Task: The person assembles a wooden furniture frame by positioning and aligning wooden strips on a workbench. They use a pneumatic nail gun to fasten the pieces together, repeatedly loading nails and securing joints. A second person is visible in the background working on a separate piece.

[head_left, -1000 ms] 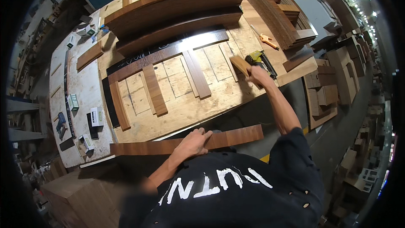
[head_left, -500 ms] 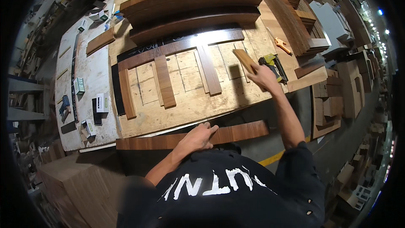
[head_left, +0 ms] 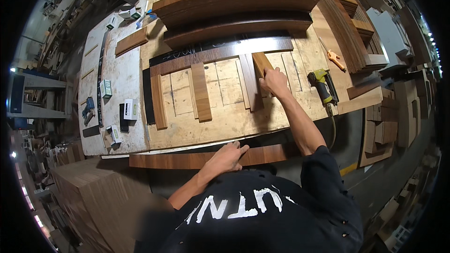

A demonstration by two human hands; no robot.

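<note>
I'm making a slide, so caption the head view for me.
Left hand holding a long brown board, right hand gripping a shorter wooden strip above the workbench, near a nail gun.

The bench is faced with bare plywood, matt and scuffed. A smooth brown wood-grain finish is shown by the long board. Light is reflected glossily from the dark rail. The shirt is cut from matt black cloth.

long brown wood-grain board, held crosswise, low in view, shorter golden-brown slat, held slanting, farther out
</note>
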